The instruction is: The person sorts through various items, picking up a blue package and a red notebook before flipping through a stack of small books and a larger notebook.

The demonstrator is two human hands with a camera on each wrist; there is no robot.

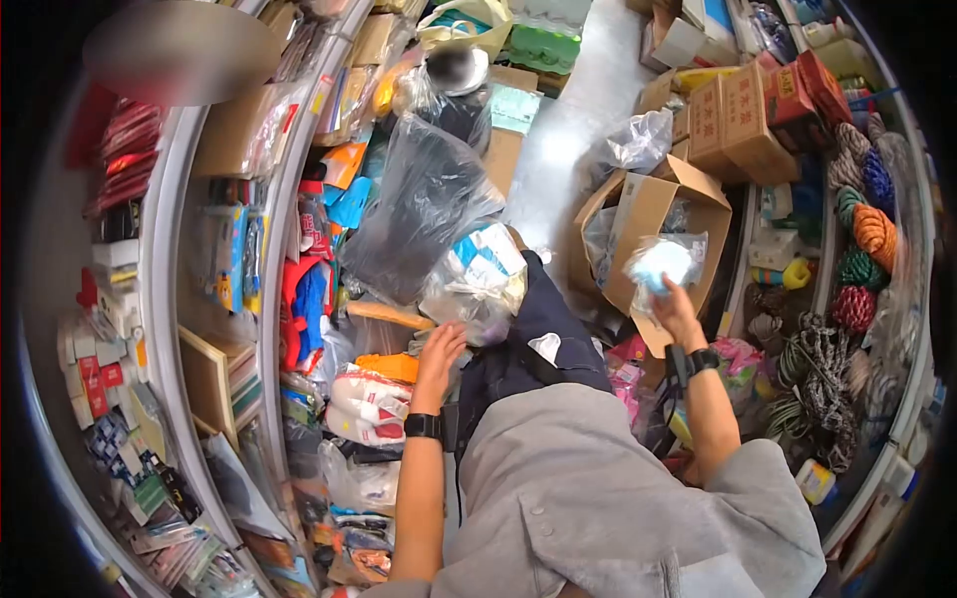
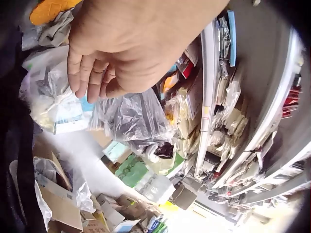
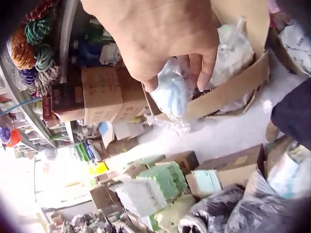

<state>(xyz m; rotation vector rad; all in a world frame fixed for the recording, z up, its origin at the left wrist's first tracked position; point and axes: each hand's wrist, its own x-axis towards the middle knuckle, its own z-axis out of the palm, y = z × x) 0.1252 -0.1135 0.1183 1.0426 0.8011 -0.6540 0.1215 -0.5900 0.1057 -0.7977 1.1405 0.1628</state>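
In the head view the right hand [image 1: 677,311] holds a clear plastic packet with pale blue contents [image 1: 663,263] over an open cardboard box [image 1: 648,214]. The right wrist view shows that hand [image 3: 163,41] pinching the light blue packet [image 3: 174,94] between thumb and fingers, beside the box's edge [image 3: 228,92]. The left hand [image 1: 440,361], fingers extended, is at the near side of a clear bag with white and blue contents [image 1: 478,274]. In the left wrist view the hand [image 2: 126,43] has relaxed fingers over that bag [image 2: 58,97]; whether they touch is unclear.
Shelves of packaged goods [image 1: 234,259] line the left side. A large grey plastic bag [image 1: 419,209] lies beyond the left hand. Coiled ropes [image 1: 875,234] and stacked cartons [image 1: 733,120] stand at right. Between the sides runs a pale floor strip [image 1: 568,120].
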